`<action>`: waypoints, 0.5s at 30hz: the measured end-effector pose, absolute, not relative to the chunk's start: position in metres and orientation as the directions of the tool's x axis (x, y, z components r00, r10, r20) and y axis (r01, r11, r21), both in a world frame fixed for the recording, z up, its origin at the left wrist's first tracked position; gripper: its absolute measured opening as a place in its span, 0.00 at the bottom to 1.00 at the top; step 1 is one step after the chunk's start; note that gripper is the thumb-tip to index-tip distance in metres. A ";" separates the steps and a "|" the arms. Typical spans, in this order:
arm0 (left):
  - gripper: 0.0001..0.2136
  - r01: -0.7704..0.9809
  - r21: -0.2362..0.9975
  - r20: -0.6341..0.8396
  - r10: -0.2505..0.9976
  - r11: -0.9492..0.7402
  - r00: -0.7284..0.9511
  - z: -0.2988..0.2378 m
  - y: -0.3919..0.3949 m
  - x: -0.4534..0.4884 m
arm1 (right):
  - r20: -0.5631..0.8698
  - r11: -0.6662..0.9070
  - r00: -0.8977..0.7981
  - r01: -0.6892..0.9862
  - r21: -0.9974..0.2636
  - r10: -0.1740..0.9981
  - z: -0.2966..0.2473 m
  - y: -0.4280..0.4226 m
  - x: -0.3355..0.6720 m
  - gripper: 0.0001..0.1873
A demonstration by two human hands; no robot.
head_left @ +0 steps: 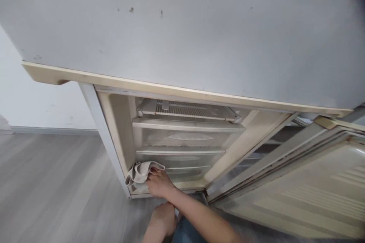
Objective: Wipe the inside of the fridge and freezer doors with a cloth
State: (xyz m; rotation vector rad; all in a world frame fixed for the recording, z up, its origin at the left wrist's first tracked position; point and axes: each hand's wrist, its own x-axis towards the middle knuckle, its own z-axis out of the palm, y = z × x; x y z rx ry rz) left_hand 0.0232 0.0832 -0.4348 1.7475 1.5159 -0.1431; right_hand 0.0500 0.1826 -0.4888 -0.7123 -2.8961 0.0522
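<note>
Holding the pale cloth [140, 172] bunched in its grip, the right hand [160, 184], in the head view, is at the bottom left corner of the open fridge [107, 140]. The left hand [165, 217] is lower; I cannot tell its grip. Pressing fingertips into the corner should help.

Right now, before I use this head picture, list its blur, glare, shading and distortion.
Head view: the grey wood-grain floor looks streaked and soft; the crumpled beige cloth at the person's bare right hand is slightly blurred; glare touches the flat pale-grey upper door at the frame's top; the top right corner is dark; the off-white open compartment narrows steeply downward, wide-angle style.
</note>
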 end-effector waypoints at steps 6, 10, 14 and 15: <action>0.20 0.853 0.522 -0.481 0.823 -0.007 0.302 -0.429 0.087 0.021 | -0.002 0.746 -0.748 0.662 -0.078 0.663 -0.499 0.171 0.142 0.16; 0.22 0.853 0.522 -0.476 0.825 -0.013 0.304 -0.433 0.092 0.020 | -0.031 0.524 -0.530 0.845 -0.104 0.848 -0.511 0.153 0.210 0.18; 0.27 0.850 0.526 -0.474 0.821 -0.026 0.318 -0.433 0.095 0.023 | 0.107 0.266 -0.253 0.954 -0.136 0.962 -0.518 0.149 0.263 0.30; 0.27 0.849 0.528 -0.469 0.823 -0.030 0.321 -0.433 0.095 0.024 | 0.191 0.232 -0.199 0.958 -0.170 0.961 -0.516 0.152 0.271 0.32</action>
